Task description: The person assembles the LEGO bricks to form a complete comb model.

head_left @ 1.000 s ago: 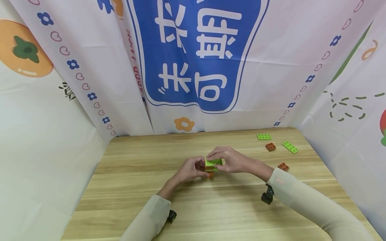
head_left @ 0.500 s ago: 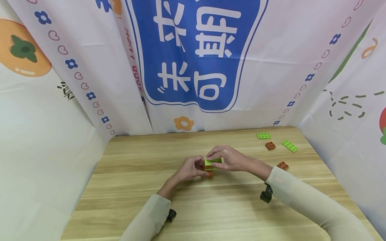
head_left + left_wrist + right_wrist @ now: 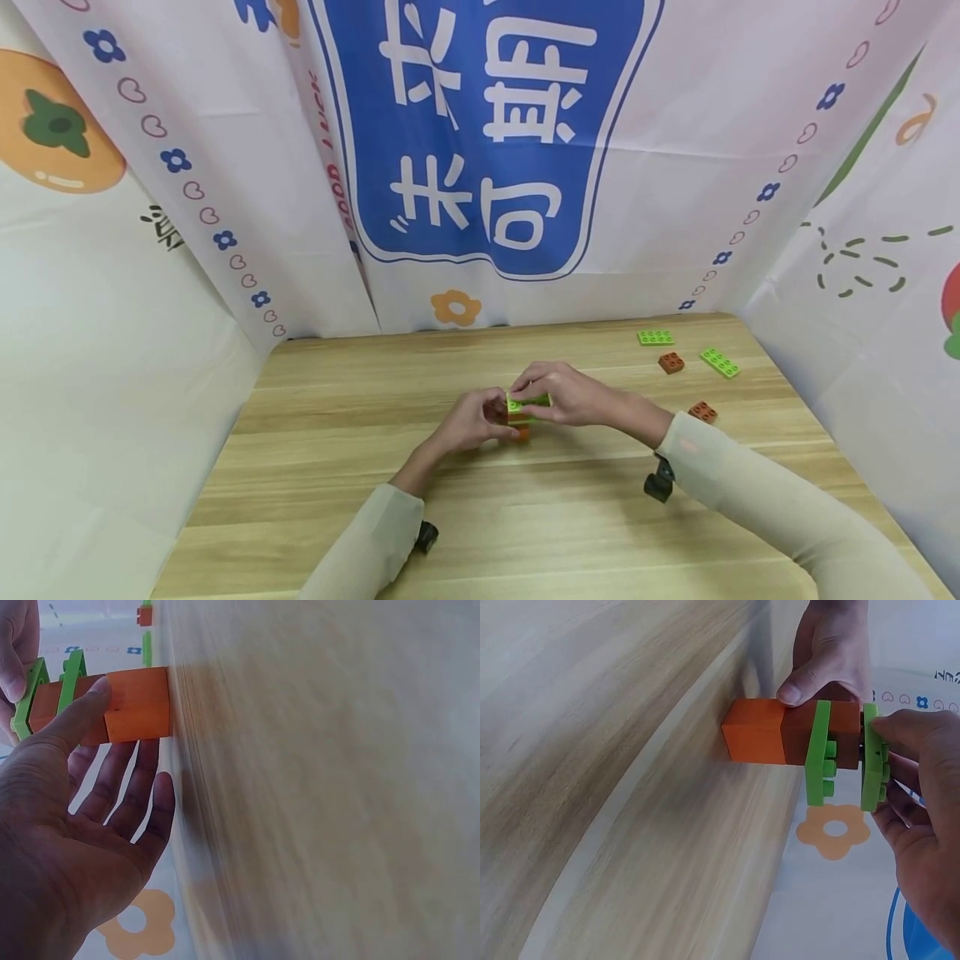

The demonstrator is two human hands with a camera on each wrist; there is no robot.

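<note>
A small tower of toy building bricks stands upright on the wooden table, an orange brick (image 3: 756, 733) at its foot. Above that come a brown brick (image 3: 798, 736), a lime green plate (image 3: 817, 754), another brown brick (image 3: 844, 735) and a top green plate (image 3: 871, 761). My left hand (image 3: 468, 423) grips the tower's lower part, its thumb on the near side and its fingers behind. With thumb and fingers my right hand (image 3: 570, 396) pinches the top plate. A thin dark gap shows between that plate and the brown brick under it in the right wrist view.
To the right on the table (image 3: 337, 500) lie two loose green plates, one farther back (image 3: 656, 337) and one near the right edge (image 3: 720, 362). Two brown bricks, one nearer the back (image 3: 671, 362) and one beside the right sleeve (image 3: 703, 412), lie there too. Printed cloth hangs behind.
My right thumb has shifted slightly upward and left along the top green plate. The left hand and the tower stay almost where they were.
</note>
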